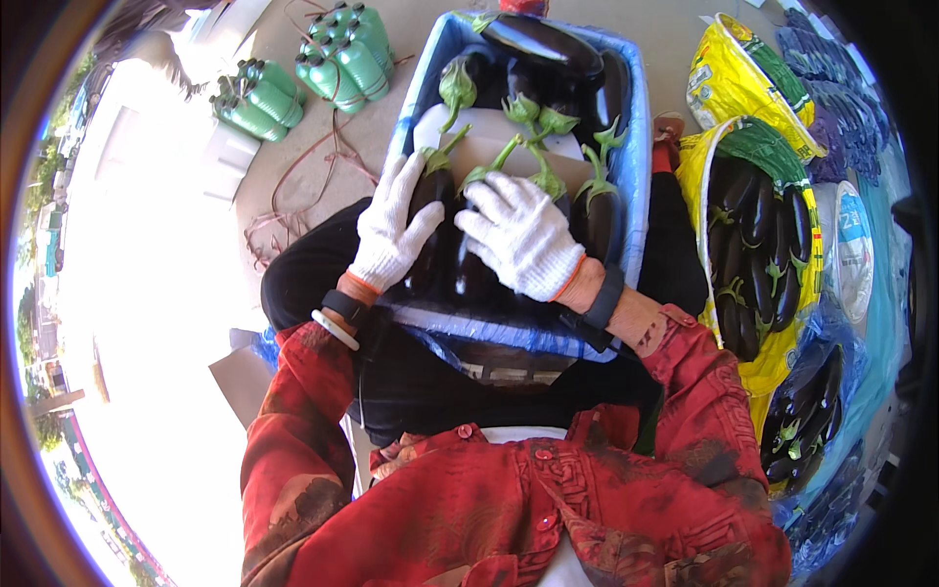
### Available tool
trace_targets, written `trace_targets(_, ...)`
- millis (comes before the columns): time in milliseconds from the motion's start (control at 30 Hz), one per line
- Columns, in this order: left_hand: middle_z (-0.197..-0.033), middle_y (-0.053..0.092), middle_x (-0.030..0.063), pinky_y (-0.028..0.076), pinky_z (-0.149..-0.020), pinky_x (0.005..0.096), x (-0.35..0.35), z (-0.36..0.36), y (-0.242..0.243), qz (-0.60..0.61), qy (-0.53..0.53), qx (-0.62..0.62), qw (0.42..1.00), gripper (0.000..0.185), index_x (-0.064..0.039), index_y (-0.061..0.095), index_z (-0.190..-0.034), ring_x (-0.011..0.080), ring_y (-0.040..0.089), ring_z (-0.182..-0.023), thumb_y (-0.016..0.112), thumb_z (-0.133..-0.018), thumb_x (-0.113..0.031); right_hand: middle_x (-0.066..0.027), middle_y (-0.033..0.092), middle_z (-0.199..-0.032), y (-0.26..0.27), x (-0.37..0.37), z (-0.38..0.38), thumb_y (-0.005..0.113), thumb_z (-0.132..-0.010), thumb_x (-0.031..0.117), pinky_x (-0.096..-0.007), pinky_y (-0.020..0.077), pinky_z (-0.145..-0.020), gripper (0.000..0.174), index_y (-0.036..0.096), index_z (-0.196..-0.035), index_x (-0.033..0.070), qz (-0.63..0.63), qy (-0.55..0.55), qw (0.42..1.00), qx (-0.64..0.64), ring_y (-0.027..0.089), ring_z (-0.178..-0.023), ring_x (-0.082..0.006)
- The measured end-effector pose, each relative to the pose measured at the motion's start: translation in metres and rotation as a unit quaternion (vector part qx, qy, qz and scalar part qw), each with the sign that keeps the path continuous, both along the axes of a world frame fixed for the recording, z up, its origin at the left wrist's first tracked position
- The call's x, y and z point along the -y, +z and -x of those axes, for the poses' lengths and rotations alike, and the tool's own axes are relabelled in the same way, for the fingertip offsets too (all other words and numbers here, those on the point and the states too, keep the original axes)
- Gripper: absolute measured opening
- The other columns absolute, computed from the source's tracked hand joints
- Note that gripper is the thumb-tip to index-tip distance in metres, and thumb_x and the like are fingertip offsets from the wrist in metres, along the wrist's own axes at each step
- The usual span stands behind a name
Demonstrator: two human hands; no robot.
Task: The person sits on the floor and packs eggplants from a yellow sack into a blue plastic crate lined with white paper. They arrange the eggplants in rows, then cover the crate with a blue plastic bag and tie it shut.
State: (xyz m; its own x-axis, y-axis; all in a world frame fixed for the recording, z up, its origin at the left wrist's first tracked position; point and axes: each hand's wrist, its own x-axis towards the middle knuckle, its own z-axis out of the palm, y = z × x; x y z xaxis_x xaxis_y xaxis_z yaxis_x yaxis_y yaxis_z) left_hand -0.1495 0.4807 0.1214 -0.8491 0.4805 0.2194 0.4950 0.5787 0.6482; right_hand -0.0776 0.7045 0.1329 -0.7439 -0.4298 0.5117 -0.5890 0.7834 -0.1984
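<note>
A crate lined with blue plastic [637,183] stands before me, filled with dark eggplants [546,44] with green caps. A sheet of cardboard or foam [480,150] shows between the far and near eggplants. My left hand [396,224], in a white knit glove, lies along the left side of the near eggplants, thumb and fingers apart, touching one. My right hand [521,235], gloved alike, rests palm down over the middle eggplants, fingers spread near their green caps. The undersides of both hands are hidden, and neither is plainly closed around an eggplant.
Right of the crate stand yellow sacks [796,286], one full of eggplants, and a blue plastic bag [843,352] of eggplants. A white tub [851,253] stands behind. Bundled green bottles [352,62] and loose reddish straps [323,169] lie on the floor at left.
</note>
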Motion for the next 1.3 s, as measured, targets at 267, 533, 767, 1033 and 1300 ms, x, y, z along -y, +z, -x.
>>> trace_targets(267,-0.143,0.051,0.0260,0.040,-0.110,0.0470,-0.011,-0.008,-0.005,0.078,0.070,-0.128,0.986,0.066,-0.003,0.044,-0.149,0.0429,0.050,-0.131,0.062,-0.094,-0.034,-0.0144,0.059,-0.129,0.001,0.004,-0.002,0.075,-0.081,0.025,-0.0505,0.0447,-0.102,0.039,0.066,-0.115,0.010,-0.033,-0.023,0.999,-0.001,0.054,-0.124,-0.0364)
trace_targets(533,-0.122,0.056,0.0265,0.046,-0.096,0.0489,-0.014,-0.033,0.001,0.129,0.161,-0.129,0.970,0.069,0.003,0.044,-0.142,0.0434,0.057,-0.111,0.065,-0.091,-0.039,-0.0143,0.059,-0.129,-0.001,0.012,-0.003,0.073,-0.084,0.022,-0.0483,0.0443,-0.104,0.035,0.066,-0.116,0.010,-0.053,-0.022,0.998,-0.021,0.055,-0.124,-0.0347)
trace_targets(767,-0.135,0.060,0.0202,0.052,-0.099,0.0378,0.113,-0.107,0.039,-0.001,0.193,-0.167,0.967,0.049,-0.004,0.058,-0.137,0.0344,0.064,-0.118,0.068,-0.090,-0.011,-0.0150,0.055,-0.136,-0.007,0.010,-0.003,0.069,-0.091,0.021,-0.0508,0.0424,-0.107,0.037,0.064,-0.126,0.012,-0.085,-0.031,0.996,0.008,0.050,-0.130,-0.0374)
trace_targets(1033,-0.162,0.028,0.0230,0.031,-0.119,0.0492,0.410,-0.119,-0.027,0.359,0.628,0.161,0.671,0.081,-0.010,0.016,-0.161,0.0389,0.030,-0.149,0.054,-0.096,-0.038,-0.0162,0.052,-0.140,-0.013,0.009,-0.003,0.066,-0.094,0.021,-0.0527,0.0411,-0.110,0.038,0.062,-0.130,0.012,-0.125,-0.051,0.991,0.023,0.048,-0.133,-0.0391)
trace_targets(1300,-0.162,0.026,0.0258,0.028,-0.121,0.0473,0.449,-0.157,-0.105,0.360,0.626,0.216,0.657,0.075,-0.009,0.022,-0.160,0.0412,0.026,-0.150,0.054,-0.097,-0.035,-0.0143,0.051,-0.143,-0.016,0.007,-0.004,0.066,-0.093,0.021,-0.0519,0.0406,-0.111,0.037,0.062,-0.130,0.012,-0.141,-0.053,0.988,0.018,0.046,-0.135,-0.0366)
